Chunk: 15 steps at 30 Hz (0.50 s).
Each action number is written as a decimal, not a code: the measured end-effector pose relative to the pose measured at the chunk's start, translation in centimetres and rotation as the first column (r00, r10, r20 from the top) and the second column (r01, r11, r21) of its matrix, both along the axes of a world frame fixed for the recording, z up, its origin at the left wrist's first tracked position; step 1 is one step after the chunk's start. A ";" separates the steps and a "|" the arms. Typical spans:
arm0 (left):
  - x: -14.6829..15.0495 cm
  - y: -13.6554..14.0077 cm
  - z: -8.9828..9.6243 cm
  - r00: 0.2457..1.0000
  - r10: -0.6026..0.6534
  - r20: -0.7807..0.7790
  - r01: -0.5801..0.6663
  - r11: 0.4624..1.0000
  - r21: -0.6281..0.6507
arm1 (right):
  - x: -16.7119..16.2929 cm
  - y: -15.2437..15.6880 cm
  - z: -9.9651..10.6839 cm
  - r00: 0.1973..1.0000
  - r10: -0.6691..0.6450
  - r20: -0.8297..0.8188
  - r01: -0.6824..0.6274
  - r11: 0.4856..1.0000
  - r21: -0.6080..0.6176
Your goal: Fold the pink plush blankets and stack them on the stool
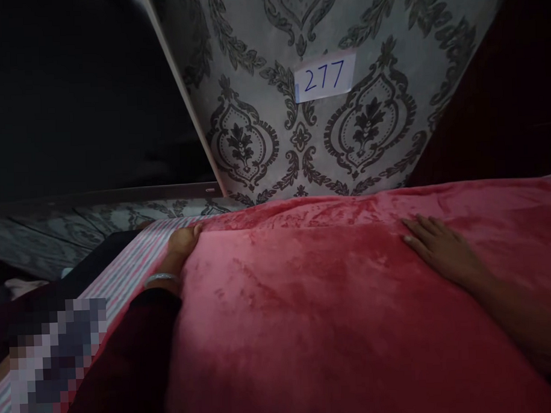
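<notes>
A plush pink-red blanket (301,290) fills the lower middle of the view, with a folded edge running across near the wall. At its far left corner my left hand (184,241) is closed, the fingers gripping the blanket's edge. My right hand (435,246) lies flat on the blanket at the right, palm down and fingers stretched out. More of the same plush cloth spreads beyond the fold and out to the right. A bracelet (162,278) circles my left wrist.
A striped sheet (123,254) shows along the left side, with a blurred-out patch (59,361) over its near end. Behind stands a wall with patterned wallpaper (253,99) and a paper marked 277 (325,77). A large dark screen (86,98) is at the upper left.
</notes>
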State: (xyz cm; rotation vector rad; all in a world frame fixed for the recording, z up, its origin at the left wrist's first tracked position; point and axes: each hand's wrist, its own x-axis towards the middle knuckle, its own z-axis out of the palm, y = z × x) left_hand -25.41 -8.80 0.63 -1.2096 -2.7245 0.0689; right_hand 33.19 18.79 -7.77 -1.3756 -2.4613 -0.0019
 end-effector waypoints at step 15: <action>9.9 -1.6 3.0 0.964 -0.255 -0.077 0.259 0.965 0.038 | -2.3 -2.5 3.9 0.997 -0.069 0.041 0.073 0.993 -0.088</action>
